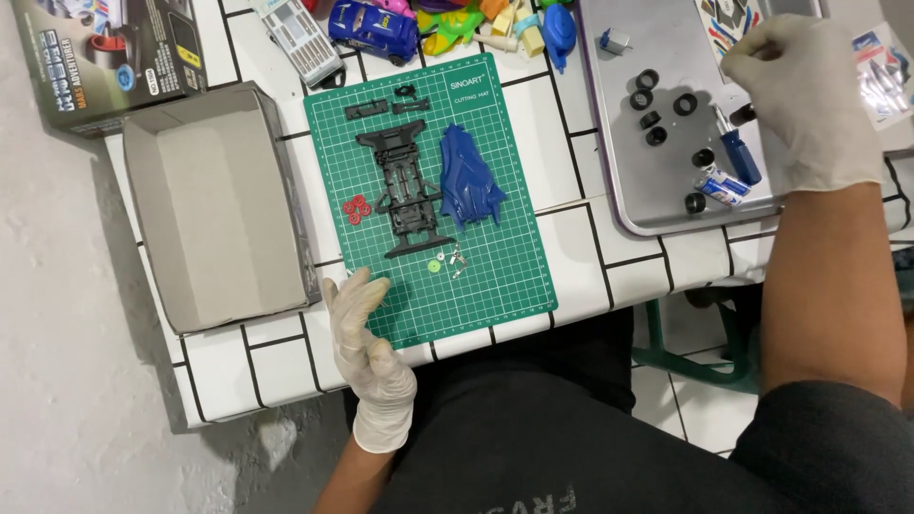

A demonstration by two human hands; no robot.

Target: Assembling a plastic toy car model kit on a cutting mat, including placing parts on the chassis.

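A green cutting mat lies on the white tiled table. On it sit a black toy car chassis, a blue car body shell, small red gears, a green gear and tiny metal parts. My gloved left hand rests flat on the mat's near left corner, fingers apart, holding nothing. My gloved right hand reaches over a grey metal tray, its fingers bent down by a blue-handled screwdriver. What the fingertips touch is hidden.
The tray also holds several black tyres and a small tube. An open cardboard box stands left of the mat, its printed lid behind it. Toy cars and coloured parts crowd the far edge. A sticker sheet lies at the right.
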